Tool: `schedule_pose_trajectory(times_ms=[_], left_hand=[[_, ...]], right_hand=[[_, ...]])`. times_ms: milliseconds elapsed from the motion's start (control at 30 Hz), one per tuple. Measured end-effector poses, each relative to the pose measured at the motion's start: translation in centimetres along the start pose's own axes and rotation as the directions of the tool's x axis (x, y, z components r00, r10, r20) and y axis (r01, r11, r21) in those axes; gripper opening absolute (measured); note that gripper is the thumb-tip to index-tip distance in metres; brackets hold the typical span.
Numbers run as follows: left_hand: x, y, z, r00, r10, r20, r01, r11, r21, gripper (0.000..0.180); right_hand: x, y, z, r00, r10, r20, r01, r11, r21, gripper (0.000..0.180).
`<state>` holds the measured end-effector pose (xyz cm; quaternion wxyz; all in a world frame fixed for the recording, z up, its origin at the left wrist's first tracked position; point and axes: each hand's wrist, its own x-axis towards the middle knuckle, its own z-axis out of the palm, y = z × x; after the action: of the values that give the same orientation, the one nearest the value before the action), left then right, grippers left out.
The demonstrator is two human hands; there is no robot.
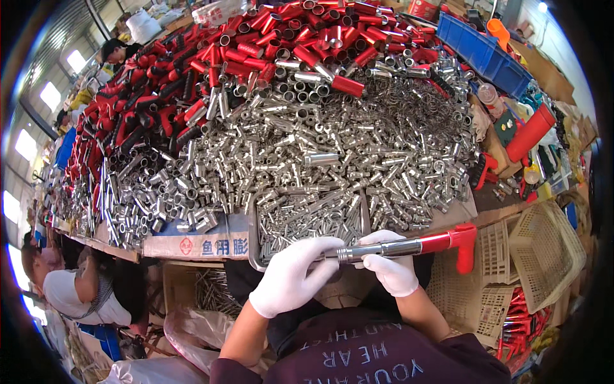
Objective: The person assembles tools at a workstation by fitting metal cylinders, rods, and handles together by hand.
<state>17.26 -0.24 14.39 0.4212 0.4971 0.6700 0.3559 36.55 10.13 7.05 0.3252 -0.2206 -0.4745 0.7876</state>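
Both my hands wear white gloves and hold one long tool with a chrome barrel (393,248) and a red angled handle (465,246). It lies nearly level in front of my chest, its handle to the right. My left hand (297,275) is closed at the barrel's narrow left end, and what its fingertips pinch there is partly hidden. Around the middle of the barrel, the thumb and fingers of my right hand (393,265) are closed. Just beyond my left hand, a metal tray (254,233) holds small chrome pins and rods.
Heaped chrome fittings (300,141) cover the bench, with red tubes (307,38) behind and red-black handles (141,96) leftward. A blue crate (483,54) stands back right; beige plastic baskets (543,256) sit low right. At left, another person (89,291) sits by the bench.
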Motion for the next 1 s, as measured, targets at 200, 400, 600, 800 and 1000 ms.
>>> schedule_pose_trajectory(times_ms=[200, 400, 600, 800, 1000], left_hand=[[1.1, -2.1, -0.7, 0.984, 0.174, -0.041, -0.170, 0.982, 0.086, 0.044], [-0.2, -2.4, -0.5, 0.989, 0.148, -0.014, -0.146, 0.984, 0.098, 0.043], [-1.4, -1.7, 1.5, 0.856, 0.479, -0.192, -0.449, 0.875, 0.180, 0.062], [-1.4, -2.1, 2.2, 0.867, 0.456, -0.202, -0.446, 0.890, 0.096, 0.052], [-3.0, -0.1, -0.1, 0.952, 0.228, -0.203, -0.208, 0.971, 0.115, 0.065]], right_hand=[[0.9, 0.7, 0.1, 0.999, -0.034, -0.015, 0.033, 0.998, -0.050, 0.026], [0.8, 0.8, 0.1, 1.000, -0.008, -0.006, 0.007, 0.990, -0.140, 0.021], [-0.9, 2.1, -1.1, 0.979, -0.138, -0.151, 0.112, 0.979, -0.171, 0.025], [-0.5, 1.8, -2.8, 0.995, -0.090, 0.041, 0.097, 0.967, -0.234, 0.030], [0.8, 0.4, 2.4, 0.991, -0.135, 0.010, 0.134, 0.972, -0.195, 0.035]])
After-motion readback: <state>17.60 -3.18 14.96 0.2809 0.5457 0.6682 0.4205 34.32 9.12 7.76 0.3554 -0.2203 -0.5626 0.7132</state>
